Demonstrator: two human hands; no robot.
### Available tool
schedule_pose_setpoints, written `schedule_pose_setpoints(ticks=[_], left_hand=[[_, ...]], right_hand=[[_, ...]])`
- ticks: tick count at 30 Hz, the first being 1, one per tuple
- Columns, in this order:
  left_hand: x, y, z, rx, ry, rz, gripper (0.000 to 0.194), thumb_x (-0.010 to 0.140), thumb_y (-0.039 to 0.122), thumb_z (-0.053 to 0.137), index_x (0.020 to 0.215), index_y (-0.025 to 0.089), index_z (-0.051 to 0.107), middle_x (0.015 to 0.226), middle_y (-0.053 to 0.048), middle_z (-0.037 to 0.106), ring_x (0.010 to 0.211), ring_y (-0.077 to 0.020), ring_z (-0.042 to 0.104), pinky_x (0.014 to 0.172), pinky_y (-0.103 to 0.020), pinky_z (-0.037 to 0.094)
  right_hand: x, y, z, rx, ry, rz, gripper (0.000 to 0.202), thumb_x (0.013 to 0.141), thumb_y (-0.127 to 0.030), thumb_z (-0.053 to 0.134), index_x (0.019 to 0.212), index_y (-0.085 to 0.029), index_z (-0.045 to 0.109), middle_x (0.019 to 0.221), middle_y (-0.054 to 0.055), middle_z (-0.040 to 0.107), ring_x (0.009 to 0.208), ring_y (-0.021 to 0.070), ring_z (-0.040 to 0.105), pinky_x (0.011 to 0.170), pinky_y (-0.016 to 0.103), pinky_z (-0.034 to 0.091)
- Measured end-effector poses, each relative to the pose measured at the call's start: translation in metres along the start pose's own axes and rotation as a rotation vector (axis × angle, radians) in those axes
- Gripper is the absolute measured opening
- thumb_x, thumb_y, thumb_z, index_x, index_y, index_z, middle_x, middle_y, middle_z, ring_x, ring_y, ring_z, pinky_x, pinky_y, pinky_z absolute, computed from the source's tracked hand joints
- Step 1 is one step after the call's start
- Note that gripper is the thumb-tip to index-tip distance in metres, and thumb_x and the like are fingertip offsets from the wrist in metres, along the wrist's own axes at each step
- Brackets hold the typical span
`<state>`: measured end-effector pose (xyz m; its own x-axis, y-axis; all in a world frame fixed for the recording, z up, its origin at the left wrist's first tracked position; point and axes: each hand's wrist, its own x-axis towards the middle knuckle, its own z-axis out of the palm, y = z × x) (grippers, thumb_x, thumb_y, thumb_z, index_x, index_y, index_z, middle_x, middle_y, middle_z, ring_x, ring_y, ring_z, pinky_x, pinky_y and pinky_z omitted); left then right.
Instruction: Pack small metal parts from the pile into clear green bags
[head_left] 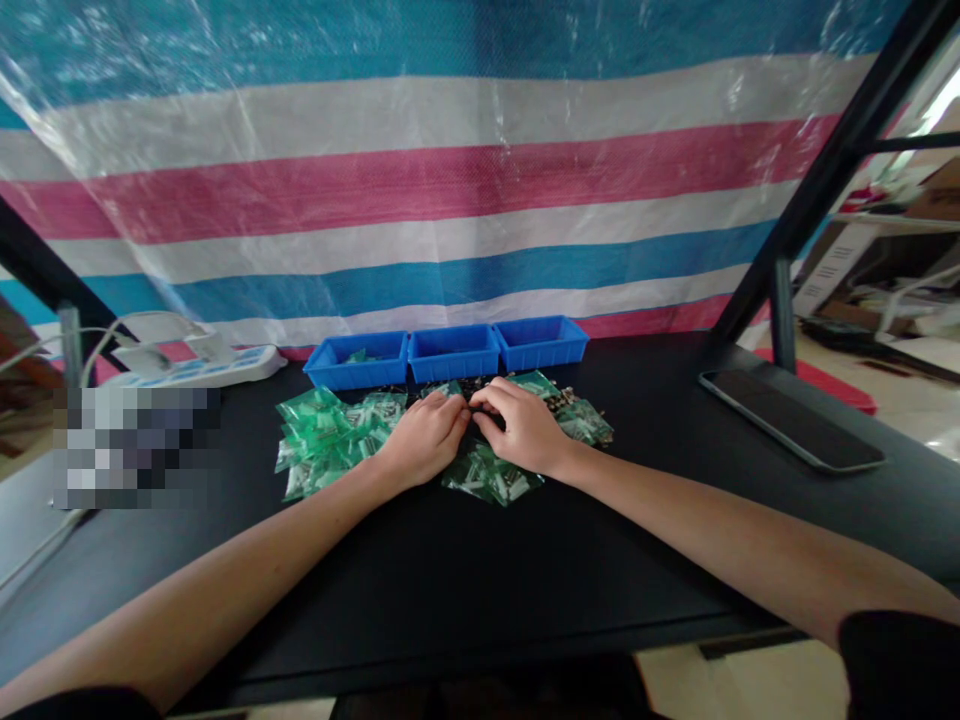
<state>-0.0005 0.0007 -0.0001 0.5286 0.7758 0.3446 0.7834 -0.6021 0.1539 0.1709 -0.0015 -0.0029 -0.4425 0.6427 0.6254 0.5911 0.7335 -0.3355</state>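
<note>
Bags (315, 425), green, see-through, small parts (517, 488) inside: on table (465, 580), around left hand (424, 437), right hand (521, 427). Likely light, limp, slippery; best pinched at edge. Fingertips nearly meeting; cannot tell if clamped on anything.

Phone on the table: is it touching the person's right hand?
Apart. The head view shows it: a wide stretch of black tabletop lies between the phone and the right hand, which is by the small bags.

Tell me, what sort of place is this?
Probably a small workshop: green packets of small parts lie on a black table, with a row of blue bins behind them.
</note>
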Motion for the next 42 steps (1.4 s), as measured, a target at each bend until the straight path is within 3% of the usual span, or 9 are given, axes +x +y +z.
schedule_pose_setpoints(ticks=[16, 30, 42], left_hand=[[-0.0005, 0.0024, -0.0016, 0.026, -0.001, -0.013, 0.025, 0.095, 0.027, 0.029, 0.083, 0.018, 0.05, 0.073, -0.003, 0.051, 0.073, -0.0177, 0.053, 0.071, -0.031, 0.044], [-0.0001, 0.0006, -0.0002, 0.031, -0.021, 0.013, 0.027, 0.095, 0.024, 0.028, 0.083, 0.016, 0.051, 0.075, -0.005, 0.052, 0.075, -0.0188, 0.053, 0.071, -0.032, 0.043], [0.0008, -0.0031, 0.0047, 0.055, -0.039, 0.078, 0.029, 0.095, 0.027, 0.029, 0.088, 0.016, 0.054, 0.081, -0.007, 0.06, 0.082, -0.0202, 0.052, 0.077, -0.035, 0.043]], right_hand=[[0.0007, 0.0013, 0.0009, -0.033, 0.001, 0.002, 0.018, 0.091, -0.02, 0.042, 0.078, -0.018, 0.054, 0.08, 0.004, 0.055, 0.075, 0.0155, 0.054, 0.07, 0.027, 0.041], [0.0008, -0.0009, -0.0001, 0.004, -0.001, -0.01, 0.01, 0.084, -0.014, 0.048, 0.085, -0.017, 0.058, 0.08, 0.003, 0.057, 0.072, 0.0144, 0.053, 0.067, 0.026, 0.041], [0.0008, -0.0005, 0.0001, 0.009, 0.031, -0.04, 0.012, 0.087, -0.015, 0.048, 0.084, -0.018, 0.059, 0.08, 0.004, 0.059, 0.076, 0.0151, 0.056, 0.07, 0.026, 0.043]])
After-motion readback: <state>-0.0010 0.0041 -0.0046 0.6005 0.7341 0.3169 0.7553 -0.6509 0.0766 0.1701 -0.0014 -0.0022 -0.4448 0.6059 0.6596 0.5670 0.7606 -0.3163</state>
